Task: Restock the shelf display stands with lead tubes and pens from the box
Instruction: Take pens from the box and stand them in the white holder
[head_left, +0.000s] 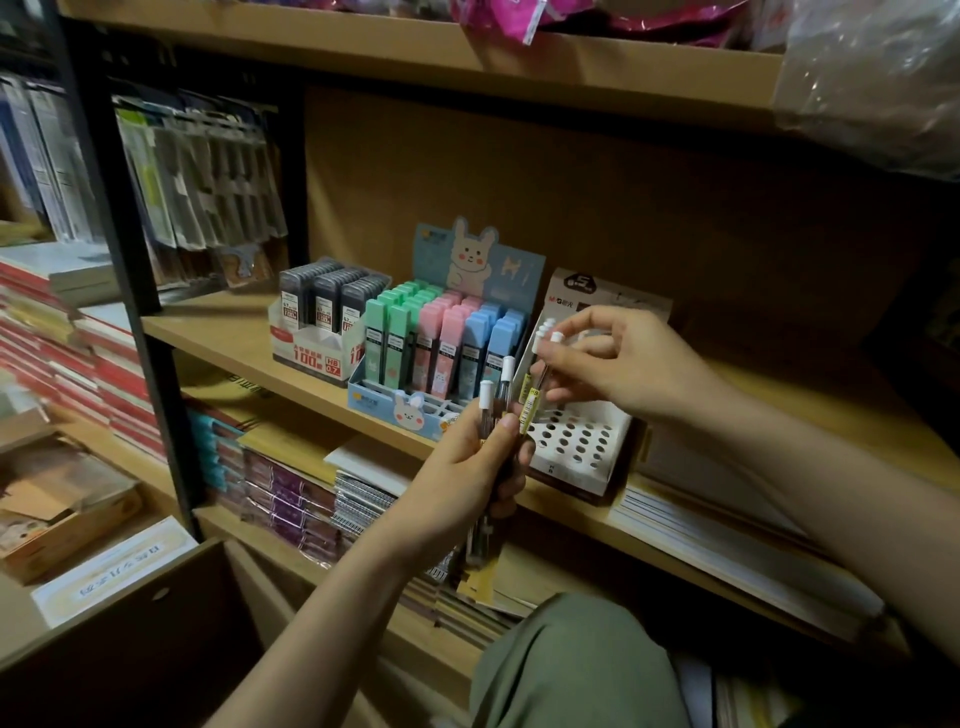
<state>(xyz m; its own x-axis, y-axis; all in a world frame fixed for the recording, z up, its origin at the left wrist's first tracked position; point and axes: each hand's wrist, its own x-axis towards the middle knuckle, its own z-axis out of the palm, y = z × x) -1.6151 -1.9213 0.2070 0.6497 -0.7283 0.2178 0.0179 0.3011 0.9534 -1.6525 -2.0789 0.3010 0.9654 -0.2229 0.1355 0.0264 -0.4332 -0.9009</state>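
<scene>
Carefully, my right hand (618, 364) pinches one light, slippery lead tube (540, 382) near its cap at frame centre, while my left hand (467, 467) grips the bundle (496, 410).

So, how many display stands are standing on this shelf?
3: the dark lead stand on the left, the rabbit stand in the middle, the white holed stand on the right, partly behind the hands.

head view, close, down toward shelf (249, 332)
</scene>
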